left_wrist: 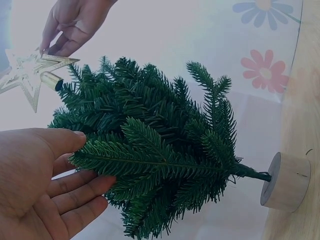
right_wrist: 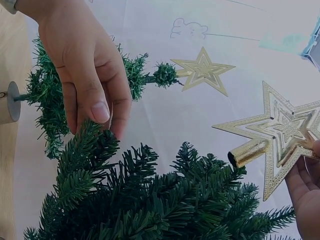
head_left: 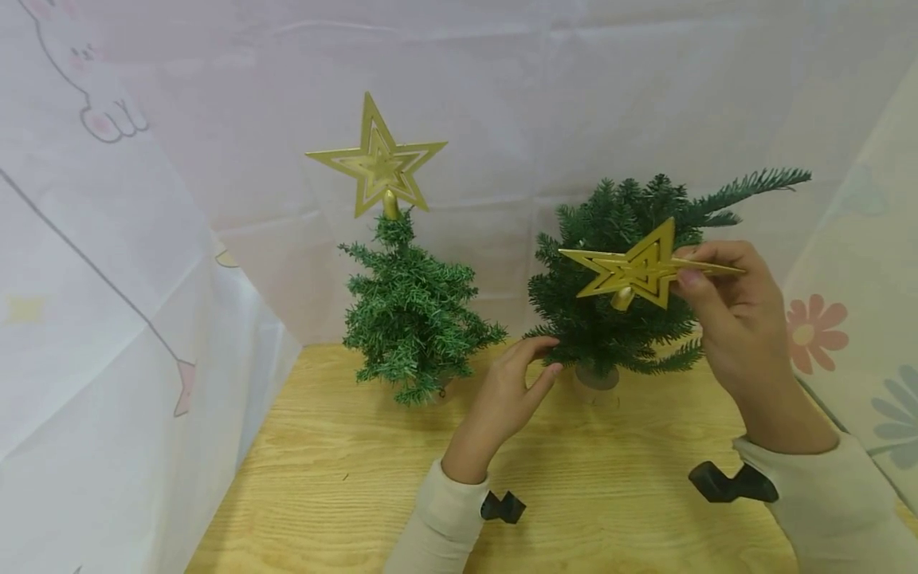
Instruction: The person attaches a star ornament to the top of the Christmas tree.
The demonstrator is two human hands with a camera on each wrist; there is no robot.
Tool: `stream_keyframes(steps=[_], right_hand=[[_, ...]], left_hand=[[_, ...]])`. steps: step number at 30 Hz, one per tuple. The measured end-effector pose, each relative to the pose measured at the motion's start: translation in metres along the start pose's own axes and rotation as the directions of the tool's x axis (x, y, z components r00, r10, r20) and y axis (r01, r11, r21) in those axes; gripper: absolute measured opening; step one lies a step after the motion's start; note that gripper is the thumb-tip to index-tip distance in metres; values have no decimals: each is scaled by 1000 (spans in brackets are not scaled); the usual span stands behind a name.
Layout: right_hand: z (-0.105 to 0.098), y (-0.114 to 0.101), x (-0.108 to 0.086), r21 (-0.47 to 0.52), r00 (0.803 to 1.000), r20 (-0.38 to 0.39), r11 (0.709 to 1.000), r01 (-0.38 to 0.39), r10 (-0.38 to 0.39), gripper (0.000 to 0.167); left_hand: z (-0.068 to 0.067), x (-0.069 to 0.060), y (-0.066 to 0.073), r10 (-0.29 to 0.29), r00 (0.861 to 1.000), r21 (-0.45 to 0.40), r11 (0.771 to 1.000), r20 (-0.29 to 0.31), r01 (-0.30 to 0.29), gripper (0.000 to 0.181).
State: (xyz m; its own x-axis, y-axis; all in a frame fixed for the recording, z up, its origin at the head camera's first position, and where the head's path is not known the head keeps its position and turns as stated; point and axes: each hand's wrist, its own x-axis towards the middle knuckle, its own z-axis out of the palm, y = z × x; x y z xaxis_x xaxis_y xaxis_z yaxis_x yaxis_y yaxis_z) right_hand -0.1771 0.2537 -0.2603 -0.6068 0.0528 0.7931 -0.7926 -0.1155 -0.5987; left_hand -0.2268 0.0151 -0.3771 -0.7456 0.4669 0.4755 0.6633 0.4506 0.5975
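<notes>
My right hand (head_left: pixel 746 327) pinches one point of a gold star tree topper (head_left: pixel 649 267) between thumb and fingers. The topper's hollow socket (right_wrist: pixel 247 152) sits just above the top of a dark green artificial Christmas tree (head_left: pixel 610 319); whether the two touch, I cannot tell. At the tree's left side is my left hand (head_left: pixel 512 383), its fingers loosely bent and spread around a branch tip (left_wrist: pixel 95 155) without closing on it. This tree stands on a round wooden base (left_wrist: pixel 290 182). To its left stands a smaller green tree (head_left: pixel 416 311) with a second gold star (head_left: pixel 380 159) on top.
Both trees stand at the back of a wood-grain table (head_left: pixel 323 478), close to a pale cloth backdrop (head_left: pixel 488 88) with printed flowers and animals. One long branch (head_left: pixel 760 187) of the right tree sticks out to the upper right. Each wrist wears a black mount (head_left: pixel 731 482).
</notes>
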Motion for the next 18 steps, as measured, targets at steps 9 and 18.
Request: stream_keyframes(steps=[9,18], right_hand=[[1,0,6,6,1000,-4,1000,26,-26,18],[2,-3,13,-9,999,-20,1000,30,-30,16]], left_hand=[[1,0,0,-1,1000,-9,1000,1,1,41],[0,0,0,15,1000,-8,1000,-6,-15,41]])
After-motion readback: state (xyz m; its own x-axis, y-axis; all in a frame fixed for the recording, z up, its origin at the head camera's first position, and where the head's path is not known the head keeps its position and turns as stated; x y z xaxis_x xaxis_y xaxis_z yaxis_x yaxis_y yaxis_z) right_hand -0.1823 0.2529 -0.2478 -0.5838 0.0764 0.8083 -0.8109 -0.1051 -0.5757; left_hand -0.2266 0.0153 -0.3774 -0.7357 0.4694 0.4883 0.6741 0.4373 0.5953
